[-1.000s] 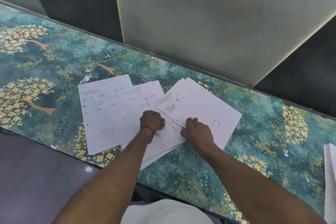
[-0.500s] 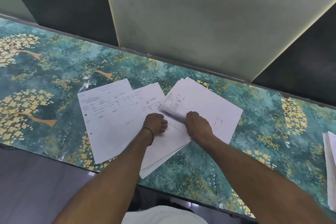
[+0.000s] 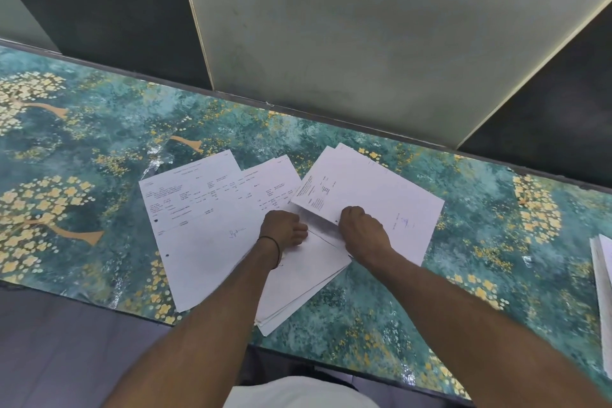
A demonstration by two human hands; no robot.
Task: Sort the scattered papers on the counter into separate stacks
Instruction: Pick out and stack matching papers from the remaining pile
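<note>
White printed papers lie overlapped in the middle of the counter point(image 3: 99, 149). A single sheet with punched holes point(image 3: 198, 235) is at the left. A sheet point(image 3: 275, 180) overlaps its right edge, on a fanned bundle point(image 3: 298, 291) that reaches toward the near edge. A tilted set of sheets point(image 3: 374, 199) lies at the right. My left hand point(image 3: 281, 230), fingers curled, presses on the middle bundle. My right hand point(image 3: 362, 232) pinches the lifted near-left edge of the tilted sheets; a shadow shows beneath it.
The counter has a green cover with yellow tree patterns. Another stack of papers point(image 3: 604, 281) sits at the far right edge. A pale panel point(image 3: 381, 26) and dark wall stand behind the counter. The near edge drops to a grey floor point(image 3: 66, 341).
My right hand has slid up along the tilted sheets and raised their near-left edge. My left hand has stayed on the middle bundle. The camera view shifted slightly.
</note>
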